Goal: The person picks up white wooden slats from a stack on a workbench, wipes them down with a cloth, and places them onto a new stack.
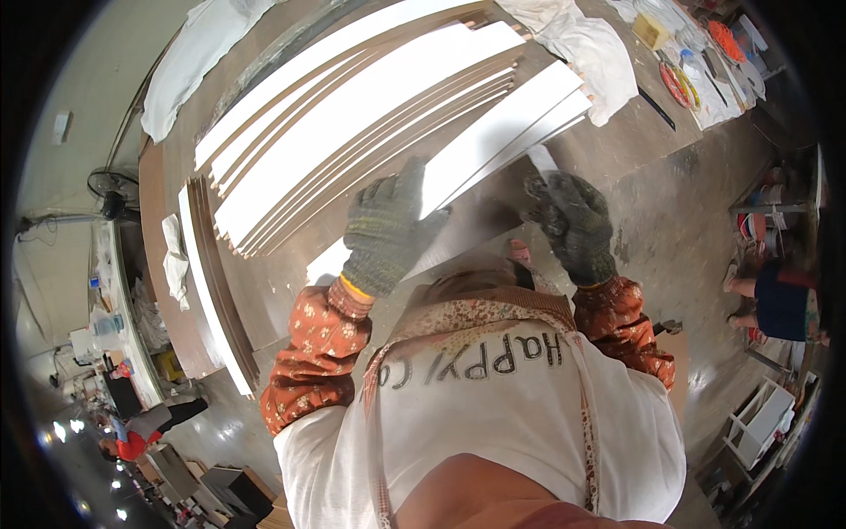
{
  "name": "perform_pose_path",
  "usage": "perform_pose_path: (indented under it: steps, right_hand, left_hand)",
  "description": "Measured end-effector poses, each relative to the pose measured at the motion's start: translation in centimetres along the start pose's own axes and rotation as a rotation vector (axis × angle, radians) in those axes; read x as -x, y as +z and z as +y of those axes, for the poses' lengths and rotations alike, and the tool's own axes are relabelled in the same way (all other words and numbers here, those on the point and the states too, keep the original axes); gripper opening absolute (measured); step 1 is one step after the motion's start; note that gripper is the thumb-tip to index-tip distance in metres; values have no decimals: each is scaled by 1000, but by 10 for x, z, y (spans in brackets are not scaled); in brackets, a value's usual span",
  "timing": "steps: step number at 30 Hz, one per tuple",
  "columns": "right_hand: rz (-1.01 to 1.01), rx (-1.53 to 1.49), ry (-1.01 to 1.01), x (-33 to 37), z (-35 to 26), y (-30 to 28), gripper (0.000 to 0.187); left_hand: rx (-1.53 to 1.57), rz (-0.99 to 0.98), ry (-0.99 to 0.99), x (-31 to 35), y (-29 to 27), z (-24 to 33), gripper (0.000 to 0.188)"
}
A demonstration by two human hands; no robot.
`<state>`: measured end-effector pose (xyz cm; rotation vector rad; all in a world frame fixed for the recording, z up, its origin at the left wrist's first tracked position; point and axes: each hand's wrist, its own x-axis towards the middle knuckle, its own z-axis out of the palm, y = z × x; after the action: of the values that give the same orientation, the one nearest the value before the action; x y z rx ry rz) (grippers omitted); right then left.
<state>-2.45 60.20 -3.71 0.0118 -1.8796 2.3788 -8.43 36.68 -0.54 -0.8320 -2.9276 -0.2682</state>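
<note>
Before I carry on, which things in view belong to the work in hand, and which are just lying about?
Likely in use:
nearest white board, by the left hand
pale blurred piece at the right hand
other white boards beyond

Seemingly just lying about:
yellow block
orange coil
thin dark strip

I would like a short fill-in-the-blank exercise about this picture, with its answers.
1. The left hand and the right hand wear dark-green knitted ____.
2. The long, flat boards have bright ____ broad faces.
3. The round black fan is on the picture's ____ side.
4. The small yellow block lies toward the upper ____.
Answers: gloves; white; left; right.
</note>
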Motion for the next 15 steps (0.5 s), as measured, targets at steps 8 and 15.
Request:
perform_pose_path:
  steps: [8,15]
  right_hand:
    - [-398,-214,-107,-64,21,26,23]
    - [182,884,-846,-139,-2,-108,12]
  left_hand:
    - [32,184,86,6,-3,9,54]
    - [338,111,-8,37,-20,4,51]
